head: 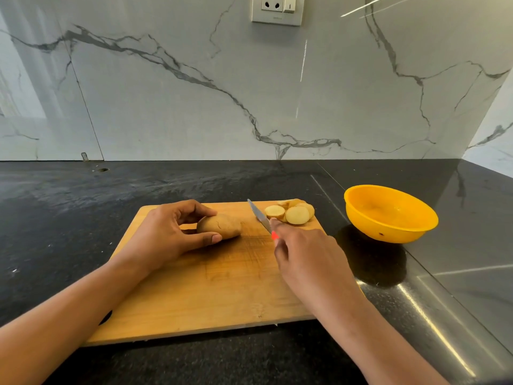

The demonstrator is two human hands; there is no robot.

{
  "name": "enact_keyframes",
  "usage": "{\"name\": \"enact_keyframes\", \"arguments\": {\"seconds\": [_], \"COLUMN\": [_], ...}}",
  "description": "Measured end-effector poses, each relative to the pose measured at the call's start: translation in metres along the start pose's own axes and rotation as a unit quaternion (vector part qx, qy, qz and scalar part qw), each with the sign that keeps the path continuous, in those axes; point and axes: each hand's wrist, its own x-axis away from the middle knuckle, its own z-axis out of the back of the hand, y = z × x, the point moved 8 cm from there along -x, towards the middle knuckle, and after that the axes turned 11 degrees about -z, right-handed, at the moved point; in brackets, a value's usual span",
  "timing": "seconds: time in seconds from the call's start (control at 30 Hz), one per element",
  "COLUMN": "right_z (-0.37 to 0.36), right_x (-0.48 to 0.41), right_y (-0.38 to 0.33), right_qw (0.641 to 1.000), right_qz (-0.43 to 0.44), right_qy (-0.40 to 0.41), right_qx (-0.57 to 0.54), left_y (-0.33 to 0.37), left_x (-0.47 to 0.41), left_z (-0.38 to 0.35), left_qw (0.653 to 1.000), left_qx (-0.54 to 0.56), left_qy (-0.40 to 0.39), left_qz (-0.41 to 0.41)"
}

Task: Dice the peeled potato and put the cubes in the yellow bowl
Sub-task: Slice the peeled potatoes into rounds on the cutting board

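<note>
A brown potato (222, 225) lies on the wooden cutting board (211, 295), and my left hand (166, 234) holds it between thumb and fingers. My right hand (308, 257) grips a knife (259, 215) with a red handle; the blade points up and left, between the potato and the slices. Several round potato slices (294, 213) lie at the board's far right corner, just right of the blade. The yellow bowl (388, 215) stands on the counter to the right of the board, with nothing visible in it.
The board rests on a dark stone counter (83, 207) that runs to a marble-patterned wall (249, 93). A wall socket (276, 9) sits high at the back. A shiny steel surface (458, 287) lies at the right, beyond the bowl.
</note>
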Motion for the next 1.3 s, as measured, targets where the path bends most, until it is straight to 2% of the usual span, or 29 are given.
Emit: {"name": "enact_keyframes", "arguments": {"seconds": [0.1, 0.43, 0.7, 0.83, 1.1, 1.3], "right_z": [0.005, -0.010, -0.008, -0.025, -0.024, -0.016], "right_x": [0.004, 0.006, -0.005, -0.016, 0.034, 0.044], "right_y": [-0.013, -0.019, -0.024, -0.036, -0.023, -0.021], "right_qw": [0.999, 0.998, 0.996, 0.992, 0.989, 0.992], "right_qz": [0.020, 0.019, 0.055, 0.055, 0.044, 0.052], "right_qy": [-0.004, -0.023, -0.068, -0.115, -0.105, -0.075], "right_qx": [-0.042, -0.052, -0.035, 0.019, 0.095, 0.092], "left_y": [0.000, 0.007, 0.013, 0.017, 0.013, 0.012], "left_x": [0.000, 0.001, 0.003, 0.003, 0.005, 0.007], "left_z": [0.001, 0.004, 0.005, 0.005, 0.006, 0.006], "left_qw": [1.000, 0.999, 0.999, 0.997, 0.996, 0.997], "left_qx": [-0.008, -0.022, -0.040, -0.061, -0.071, -0.052], "left_qy": [0.010, 0.032, 0.032, 0.034, 0.047, 0.055], "left_qz": [0.005, 0.002, -0.008, -0.017, -0.014, -0.003]}}
